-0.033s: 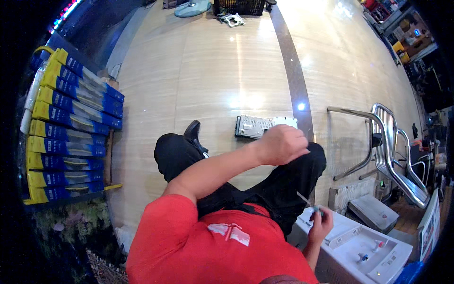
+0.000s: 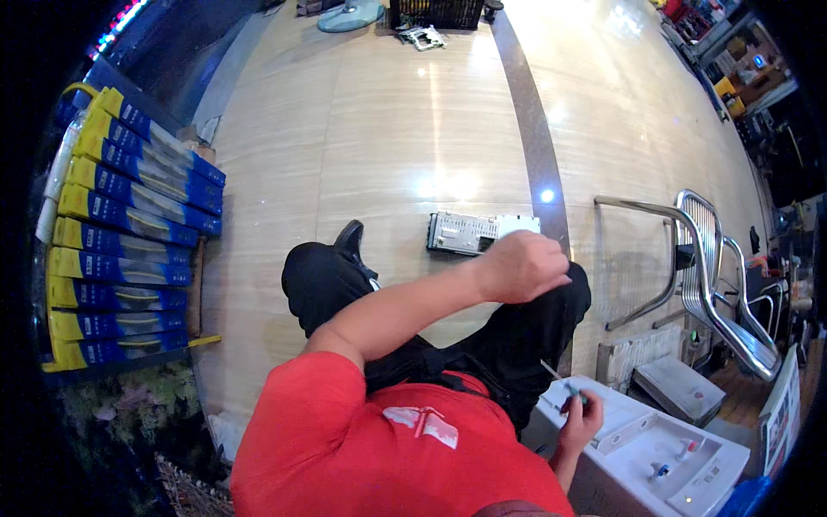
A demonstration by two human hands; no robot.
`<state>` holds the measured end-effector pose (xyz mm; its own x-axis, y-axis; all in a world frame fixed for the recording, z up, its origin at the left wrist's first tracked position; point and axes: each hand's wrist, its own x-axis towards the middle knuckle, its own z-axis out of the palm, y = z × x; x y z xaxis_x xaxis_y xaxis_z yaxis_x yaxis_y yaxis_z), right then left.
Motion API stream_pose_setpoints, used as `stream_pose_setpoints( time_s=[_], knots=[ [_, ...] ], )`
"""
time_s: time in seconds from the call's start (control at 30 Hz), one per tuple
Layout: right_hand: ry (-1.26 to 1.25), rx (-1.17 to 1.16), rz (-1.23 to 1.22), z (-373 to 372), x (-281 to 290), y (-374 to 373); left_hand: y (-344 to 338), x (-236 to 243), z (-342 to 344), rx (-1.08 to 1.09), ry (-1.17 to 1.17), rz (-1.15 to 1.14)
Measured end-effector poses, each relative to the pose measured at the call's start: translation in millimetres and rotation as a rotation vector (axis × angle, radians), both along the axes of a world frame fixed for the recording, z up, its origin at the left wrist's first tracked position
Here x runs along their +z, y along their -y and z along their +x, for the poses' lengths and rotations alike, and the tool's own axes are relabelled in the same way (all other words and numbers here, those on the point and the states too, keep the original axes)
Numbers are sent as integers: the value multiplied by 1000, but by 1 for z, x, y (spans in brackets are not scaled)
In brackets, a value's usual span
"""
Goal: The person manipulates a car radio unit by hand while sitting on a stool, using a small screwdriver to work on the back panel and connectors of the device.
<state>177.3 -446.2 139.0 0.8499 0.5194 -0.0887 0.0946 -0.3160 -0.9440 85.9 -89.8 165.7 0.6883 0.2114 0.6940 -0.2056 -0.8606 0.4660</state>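
My left hand (image 2: pixel 524 267) reaches across to the right and hovers over my right knee, its fingers closed together. Whatever may be pinched in it is hidden. Low at the right, my right hand (image 2: pixel 583 420) is closed around a screwdriver (image 2: pixel 551 370), whose thin shaft points up and to the left beside my thigh; part of the handle shows green. Just beyond my left hand, a flat metal-cased electronic unit (image 2: pixel 461 231) lies on the floor, its right part partly covered by that hand.
A white water dispenser (image 2: pixel 620 418) with red and blue taps lies beside my right hand. Right of it stands a chrome-framed chair (image 2: pixel 702 267). A rack of blue-and-yellow packages (image 2: pixel 129 250) is at the left. A black crate (image 2: pixel 439 13) and metal pieces (image 2: pixel 422 37) lie far ahead.
My left hand has shifted slightly right and toward me. My right hand, with the screwdriver, has dropped a little lower.
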Motion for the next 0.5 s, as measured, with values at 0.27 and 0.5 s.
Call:
stream_pose_setpoints(
  time_s=[0.27,0.5],
  knots=[
    [61,151,96,11,8,-47,62,-50,-61,27,-79,-168],
    [181,755,90,5,5,-219,125,-38,-240,479,-364,-329]
  ],
)
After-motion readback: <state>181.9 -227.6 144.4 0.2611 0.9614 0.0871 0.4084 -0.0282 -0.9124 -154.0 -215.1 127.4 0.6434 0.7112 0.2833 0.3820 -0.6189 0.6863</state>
